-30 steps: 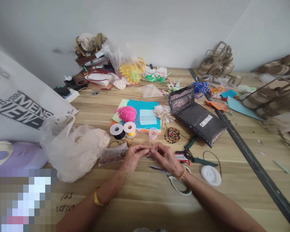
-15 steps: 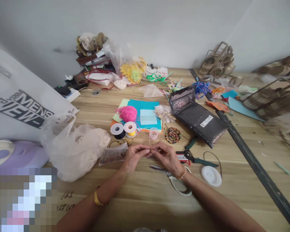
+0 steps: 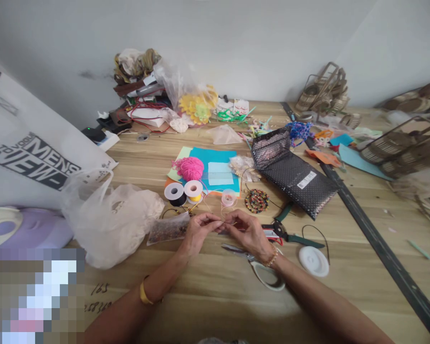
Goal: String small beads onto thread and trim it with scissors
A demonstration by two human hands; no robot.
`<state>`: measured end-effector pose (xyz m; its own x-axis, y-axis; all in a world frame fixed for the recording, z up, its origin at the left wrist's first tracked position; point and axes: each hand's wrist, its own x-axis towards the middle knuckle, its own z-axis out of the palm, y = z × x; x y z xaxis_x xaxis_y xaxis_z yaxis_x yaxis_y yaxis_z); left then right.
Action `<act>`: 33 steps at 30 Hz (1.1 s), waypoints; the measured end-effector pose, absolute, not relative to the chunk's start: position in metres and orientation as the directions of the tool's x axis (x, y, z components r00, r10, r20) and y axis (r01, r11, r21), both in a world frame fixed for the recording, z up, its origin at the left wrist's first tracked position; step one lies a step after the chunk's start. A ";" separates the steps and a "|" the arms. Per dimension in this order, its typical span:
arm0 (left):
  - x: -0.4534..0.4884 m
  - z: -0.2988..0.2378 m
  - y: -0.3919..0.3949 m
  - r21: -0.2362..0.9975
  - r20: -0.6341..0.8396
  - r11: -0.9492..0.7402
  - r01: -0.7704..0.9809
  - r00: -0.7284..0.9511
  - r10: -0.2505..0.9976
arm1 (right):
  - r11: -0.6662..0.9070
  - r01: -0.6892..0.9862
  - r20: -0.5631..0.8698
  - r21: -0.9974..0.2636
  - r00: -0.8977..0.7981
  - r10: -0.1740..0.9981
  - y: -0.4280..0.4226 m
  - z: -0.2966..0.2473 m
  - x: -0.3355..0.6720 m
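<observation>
My left hand (image 3: 198, 232) and my right hand (image 3: 250, 232) meet fingertip to fingertip above the wooden table (image 3: 215, 306), pinching a thin pale thread (image 3: 222, 216) that runs up toward a small pink spool (image 3: 228, 197). What sits between the fingertips is too small to make out. A clear bag of small beads (image 3: 167, 229) lies just left of my left hand. Scissors with white handles (image 3: 258, 267) lie under my right wrist. A round beaded piece (image 3: 256, 200) rests beyond my right hand.
Black and yellow thread spools (image 3: 183, 192), pink yarn (image 3: 189, 168) and teal paper (image 3: 215, 167) lie ahead. Green-handled pliers (image 3: 290, 231) and a white disc (image 3: 313, 261) sit right. A black bubble mailer (image 3: 294, 174), a crumpled plastic bag (image 3: 111, 220) and wicker baskets (image 3: 394, 143) surround them.
Almost nothing has changed; both hands stay pinched together on the thread with only tiny finger shifts.
</observation>
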<state>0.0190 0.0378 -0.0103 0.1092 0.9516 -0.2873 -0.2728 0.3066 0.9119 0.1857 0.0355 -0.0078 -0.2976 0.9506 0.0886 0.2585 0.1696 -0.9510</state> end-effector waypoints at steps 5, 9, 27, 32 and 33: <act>0.019 -0.010 0.038 0.913 -0.284 0.303 -0.274 0.107 0.953 | 0.220 0.283 0.120 -0.934 -0.329 0.936 0.036 -0.007 0.187; 0.020 -0.010 0.038 0.904 -0.299 0.317 -0.288 0.106 0.948 | 0.257 0.317 0.145 -0.913 -0.339 0.930 0.037 -0.006 0.188; 0.021 -0.009 0.038 0.894 -0.309 0.339 -0.293 0.145 0.940 | 0.230 0.311 0.117 -0.922 -0.344 0.932 0.035 -0.003 0.188; 0.020 -0.006 0.038 0.921 -0.286 0.315 -0.228 0.151 0.946 | 0.282 0.334 0.155 -0.899 -0.359 0.920 0.035 0.000 0.187; 0.019 -0.004 0.038 0.939 -0.264 0.288 -0.187 0.145 0.954 | 0.301 0.340 0.171 -0.891 -0.362 0.916 0.035 0.001 0.186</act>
<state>0.0194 0.0377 -0.0044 0.1445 0.9536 -0.2641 -0.1870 0.2884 0.9391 0.1860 0.0351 0.0012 -0.3622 0.9163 0.1711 0.3400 0.3007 -0.8911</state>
